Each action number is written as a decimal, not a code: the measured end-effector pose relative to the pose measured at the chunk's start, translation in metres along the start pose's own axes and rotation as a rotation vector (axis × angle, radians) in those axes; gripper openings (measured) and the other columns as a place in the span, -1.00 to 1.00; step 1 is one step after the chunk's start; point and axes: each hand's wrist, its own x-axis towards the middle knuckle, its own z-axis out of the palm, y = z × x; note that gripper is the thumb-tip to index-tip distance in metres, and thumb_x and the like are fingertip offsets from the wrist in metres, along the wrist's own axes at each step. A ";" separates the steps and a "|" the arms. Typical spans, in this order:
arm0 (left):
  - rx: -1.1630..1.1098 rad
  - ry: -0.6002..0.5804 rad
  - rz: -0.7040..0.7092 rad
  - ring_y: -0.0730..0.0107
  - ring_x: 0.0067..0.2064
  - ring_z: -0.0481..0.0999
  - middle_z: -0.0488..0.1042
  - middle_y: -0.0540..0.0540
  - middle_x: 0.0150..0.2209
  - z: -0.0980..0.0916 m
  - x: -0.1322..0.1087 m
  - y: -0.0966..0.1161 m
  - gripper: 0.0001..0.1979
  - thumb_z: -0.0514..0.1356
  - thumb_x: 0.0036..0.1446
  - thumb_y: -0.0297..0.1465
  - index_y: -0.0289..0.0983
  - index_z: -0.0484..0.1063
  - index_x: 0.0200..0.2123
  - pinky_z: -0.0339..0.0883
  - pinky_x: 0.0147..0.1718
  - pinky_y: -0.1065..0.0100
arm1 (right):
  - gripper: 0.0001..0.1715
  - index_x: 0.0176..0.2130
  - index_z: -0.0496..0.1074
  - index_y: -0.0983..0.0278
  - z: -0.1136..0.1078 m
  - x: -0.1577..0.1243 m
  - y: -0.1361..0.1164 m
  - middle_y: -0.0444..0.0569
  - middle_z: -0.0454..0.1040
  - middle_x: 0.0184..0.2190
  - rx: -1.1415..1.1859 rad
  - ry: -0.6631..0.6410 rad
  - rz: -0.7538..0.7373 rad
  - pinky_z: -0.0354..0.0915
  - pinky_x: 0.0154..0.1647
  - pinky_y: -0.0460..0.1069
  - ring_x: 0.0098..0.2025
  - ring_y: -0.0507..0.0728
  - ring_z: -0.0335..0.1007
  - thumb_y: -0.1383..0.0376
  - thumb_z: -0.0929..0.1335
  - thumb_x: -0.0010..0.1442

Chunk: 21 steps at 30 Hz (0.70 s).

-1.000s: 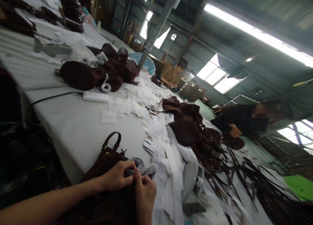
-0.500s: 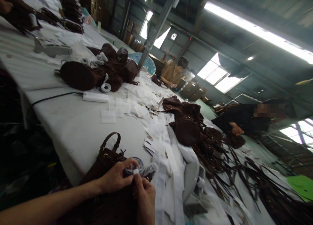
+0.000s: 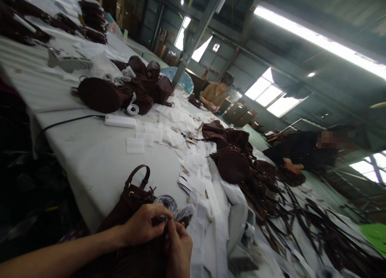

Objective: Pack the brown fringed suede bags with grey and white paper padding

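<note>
A dark brown drawstring bag [image 3: 129,197] with a short top handle lies at the table's near edge, under my forearms. A strap coil wrapped in clear plastic [image 3: 166,201] rests at the bag's top. My left hand [image 3: 146,221] is closed, thumb and forefinger pinching the near side of that wrapped strap. Fingertips of my right hand [image 3: 180,246] meet the left ones there in a closed pinch. What lies exactly between the fingertips is hidden. More crinkled plastic wrap [image 3: 185,213] sticks out just beyond the right fingers.
White sheets [image 3: 193,165] litter the table's middle. Brown bags [image 3: 232,165] and loose straps [image 3: 301,217] lie right; other bags [image 3: 99,95] lie far left near a white power strip [image 3: 120,121]. A tape dispenser [image 3: 241,254] stands right of my hands. Two people work across the table.
My fingertips have drawn together over the wrapped strap, covering a small white piece seen between them before. More of the coil shows above my left hand. The view has shifted slightly.
</note>
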 end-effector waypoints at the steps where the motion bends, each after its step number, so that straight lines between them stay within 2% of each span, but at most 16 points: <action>1: -0.012 0.009 -0.006 0.37 -0.25 0.50 0.53 -0.05 -0.32 0.000 0.001 0.000 -0.74 0.13 0.02 -0.54 -0.25 0.51 -0.21 0.33 -0.22 0.41 | -0.34 -0.44 0.35 0.30 0.001 0.001 0.001 -0.28 0.20 -0.77 0.004 0.023 0.004 -0.07 -0.77 -0.19 -0.76 -0.11 -0.01 -0.18 0.48 -0.25; 3: -0.047 0.023 -0.023 0.36 -0.25 0.51 0.54 -0.05 -0.31 -0.001 0.002 0.001 -0.74 0.14 0.00 -0.55 -0.25 0.52 -0.22 0.34 -0.20 0.40 | -0.29 -0.38 0.32 0.27 0.003 0.003 0.005 -0.32 0.17 -0.81 -0.002 0.056 0.007 -0.08 -0.81 -0.18 -0.79 -0.10 -0.03 -0.21 0.47 -0.28; 7: -0.165 0.050 -0.126 0.33 -0.20 0.51 0.56 -0.05 -0.29 -0.002 0.003 0.001 -0.77 0.16 -0.01 -0.54 -0.28 0.53 -0.26 0.34 -0.17 0.40 | -0.37 -0.45 0.26 0.24 0.006 0.009 0.019 -0.35 0.07 -0.86 -0.027 0.070 -0.063 -0.16 -0.82 -0.20 -0.81 -0.11 -0.10 -0.23 0.41 -0.16; 8: -0.199 0.053 -0.172 0.36 -0.25 0.51 0.55 -0.04 -0.33 -0.003 0.003 0.000 -0.79 0.16 -0.02 -0.53 -0.29 0.52 -0.28 0.36 -0.22 0.42 | -0.38 -0.46 0.26 0.24 0.007 0.010 0.022 -0.35 0.08 -0.85 -0.020 0.058 -0.078 -0.16 -0.82 -0.20 -0.81 -0.11 -0.10 -0.22 0.41 -0.14; 10: -0.293 0.059 -0.282 0.49 -0.47 0.45 0.49 0.00 -0.42 -0.003 0.004 0.000 -0.81 0.17 -0.02 -0.49 -0.31 0.50 -0.29 0.32 -0.47 0.50 | -0.40 -0.44 0.28 0.25 0.010 0.011 0.026 -0.33 0.13 -0.83 -0.001 0.008 -0.096 -0.13 -0.81 -0.20 -0.79 -0.11 -0.06 -0.19 0.42 -0.13; 12: -0.440 0.056 -0.384 0.65 -0.69 0.25 0.40 0.07 -0.49 -0.003 0.005 0.001 -0.80 0.15 0.02 -0.43 -0.31 0.47 -0.26 0.10 -0.74 0.56 | -0.43 -0.44 0.31 0.26 0.015 0.008 0.027 -0.31 0.17 -0.80 0.024 0.000 -0.124 -0.10 -0.79 -0.20 -0.77 -0.10 -0.02 -0.14 0.45 -0.15; 13: -0.516 0.045 -0.419 0.70 -0.76 0.16 0.37 0.09 -0.51 -0.003 0.006 0.003 -0.79 0.14 0.03 -0.40 -0.31 0.44 -0.24 -0.01 -0.81 0.57 | -0.44 -0.44 0.31 0.26 0.018 0.006 0.027 -0.31 0.18 -0.79 0.038 0.017 -0.140 -0.10 -0.78 -0.20 -0.77 -0.11 -0.01 -0.12 0.47 -0.16; 16: -0.654 -0.014 -0.440 0.74 -0.82 0.09 0.36 0.11 -0.50 -0.003 0.008 0.007 -0.78 0.15 0.03 -0.36 -0.29 0.40 -0.23 -0.12 -0.88 0.59 | -0.45 -0.47 0.33 0.27 0.024 -0.003 0.025 -0.31 0.16 -0.78 0.077 0.089 -0.170 -0.10 -0.76 -0.20 -0.75 -0.12 -0.02 -0.12 0.47 -0.18; 21: -0.720 0.022 -0.466 0.73 -0.83 0.09 0.33 0.14 -0.54 0.002 0.008 0.005 -0.78 0.13 0.08 -0.34 -0.26 0.35 -0.18 -0.14 -0.89 0.63 | -0.45 -0.44 0.35 0.28 0.020 -0.014 0.020 -0.31 0.12 -0.76 0.092 0.024 -0.203 -0.13 -0.76 -0.19 -0.73 -0.12 -0.08 -0.17 0.35 0.02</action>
